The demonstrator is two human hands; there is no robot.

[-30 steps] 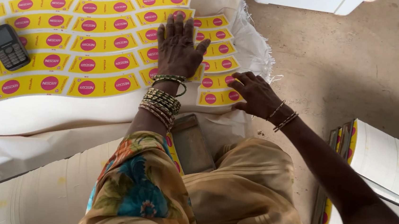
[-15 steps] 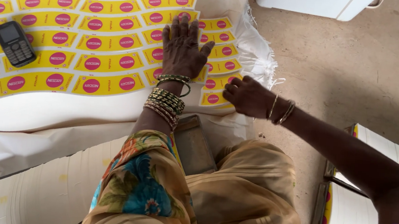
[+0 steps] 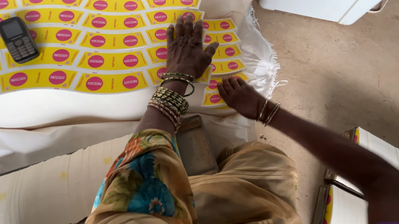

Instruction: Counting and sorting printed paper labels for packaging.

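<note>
On the white cloth (image 3: pixel 243 39), the left hand (image 3: pixel 185 47) is pressing flat and open on the yellow sticker sheet (image 3: pixel 96 37), while the right hand (image 3: pixel 239 95), fingers curled, is now sliding in to grip its near corner.

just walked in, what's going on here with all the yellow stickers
A person sits on the floor over a sheet of yellow labels with pink circles. The left hand presses flat on the sheet; the right hand rests at its near right edge. A small black phone lies on the labels to the left.
</note>
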